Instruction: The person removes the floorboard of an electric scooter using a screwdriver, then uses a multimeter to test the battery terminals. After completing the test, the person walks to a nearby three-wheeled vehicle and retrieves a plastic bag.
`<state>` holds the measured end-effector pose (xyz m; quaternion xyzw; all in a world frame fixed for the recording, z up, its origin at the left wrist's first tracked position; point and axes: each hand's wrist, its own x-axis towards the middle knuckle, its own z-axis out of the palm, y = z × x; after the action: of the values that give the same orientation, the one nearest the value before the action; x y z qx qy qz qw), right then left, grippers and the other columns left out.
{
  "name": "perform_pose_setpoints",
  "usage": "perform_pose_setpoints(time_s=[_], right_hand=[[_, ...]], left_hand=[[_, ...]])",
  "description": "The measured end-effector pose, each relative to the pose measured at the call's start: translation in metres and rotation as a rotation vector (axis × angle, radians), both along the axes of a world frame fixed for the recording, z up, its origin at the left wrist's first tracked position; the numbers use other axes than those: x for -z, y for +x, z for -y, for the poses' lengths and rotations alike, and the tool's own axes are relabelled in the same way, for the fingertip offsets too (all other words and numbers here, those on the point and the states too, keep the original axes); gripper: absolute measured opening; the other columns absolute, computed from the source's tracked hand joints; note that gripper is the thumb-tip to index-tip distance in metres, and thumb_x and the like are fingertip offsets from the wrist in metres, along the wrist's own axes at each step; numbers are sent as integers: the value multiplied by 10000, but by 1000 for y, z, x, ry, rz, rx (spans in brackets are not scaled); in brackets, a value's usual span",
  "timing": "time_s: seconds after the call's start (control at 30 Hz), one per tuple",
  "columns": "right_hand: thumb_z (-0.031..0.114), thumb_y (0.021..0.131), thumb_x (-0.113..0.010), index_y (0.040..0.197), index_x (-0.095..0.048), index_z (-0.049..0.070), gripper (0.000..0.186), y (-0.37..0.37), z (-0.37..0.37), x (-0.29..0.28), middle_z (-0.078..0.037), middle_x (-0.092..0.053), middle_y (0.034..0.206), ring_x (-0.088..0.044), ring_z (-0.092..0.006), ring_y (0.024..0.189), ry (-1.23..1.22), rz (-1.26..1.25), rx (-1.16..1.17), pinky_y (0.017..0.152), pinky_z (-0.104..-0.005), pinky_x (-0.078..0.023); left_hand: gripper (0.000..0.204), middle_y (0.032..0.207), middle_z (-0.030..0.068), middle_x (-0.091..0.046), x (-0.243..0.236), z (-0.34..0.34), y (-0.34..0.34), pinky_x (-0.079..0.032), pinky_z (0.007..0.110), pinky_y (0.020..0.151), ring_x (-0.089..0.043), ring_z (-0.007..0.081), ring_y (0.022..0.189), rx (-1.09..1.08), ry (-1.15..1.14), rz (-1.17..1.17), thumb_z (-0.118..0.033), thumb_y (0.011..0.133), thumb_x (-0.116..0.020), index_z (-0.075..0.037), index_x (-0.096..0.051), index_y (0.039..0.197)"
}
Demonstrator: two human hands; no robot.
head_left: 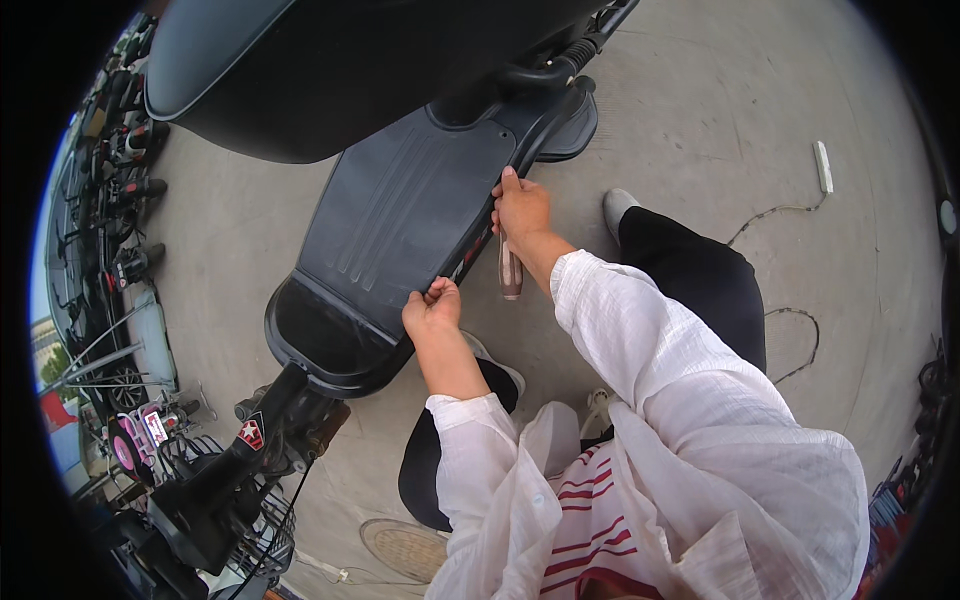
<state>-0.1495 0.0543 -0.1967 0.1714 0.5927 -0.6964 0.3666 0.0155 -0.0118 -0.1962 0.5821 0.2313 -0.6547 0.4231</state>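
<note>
The black footboard [385, 225] of an electric scooter lies in front of me, with ribbed lines along its middle. At its right edge, my right hand [525, 212] is closed, the thumb near the rim. From under that hand sticks the brown handle of what looks like a screwdriver [511, 272]; its shaft is hidden. Nearer to me on the same edge, my left hand [434, 306] is closed with curled fingers touching the rim. Whatever it pinches, if anything, is too small or hidden to make out.
A large black seat [380, 70] overhangs the footboard's far end. The steering column [265, 425] and a wire basket [275, 530] are at lower left. Parked scooters [125, 200] line the left. On the concrete lie a white power strip [823, 167] with its cord and a round manhole cover [405, 545].
</note>
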Motion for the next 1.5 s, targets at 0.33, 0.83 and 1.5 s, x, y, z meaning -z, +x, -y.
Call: perform_pose_setpoints(time_s=[0.33, 0.83, 1.5], right_hand=[[345, 984, -499, 728, -599, -18, 455, -20, 5, 4, -106, -543, 551, -521, -227, 404, 217, -221, -6, 373, -373, -427], [529, 918, -576, 649, -540, -37, 628, -88, -21, -30, -118, -507, 524, -487, -225, 390, 356, -365, -722, 384, -374, -418], [440, 941, -557, 823, -595, -23, 480, -112, -48, -5, -72, -521, 583, -502, -182, 457, 171, -318, -972, 471, -346, -453]], left_hand=[[280, 792, 33, -476, 3, -3, 2, -431, 319, 537, -445, 153, 628, 20, -29, -27, -269, 1060, -342, -47, -486, 969], [321, 747, 32, -466, 7, -8, -2, -475, 319, 560, -470, 149, 645, 13, -43, 9, -322, 1047, -388, -52, -481, 900], [221, 917, 94, -497, -9, -24, -25, -537, 345, 631, -529, 190, 752, -10, -98, 174, -186, 992, -438, 23, -459, 1060]])
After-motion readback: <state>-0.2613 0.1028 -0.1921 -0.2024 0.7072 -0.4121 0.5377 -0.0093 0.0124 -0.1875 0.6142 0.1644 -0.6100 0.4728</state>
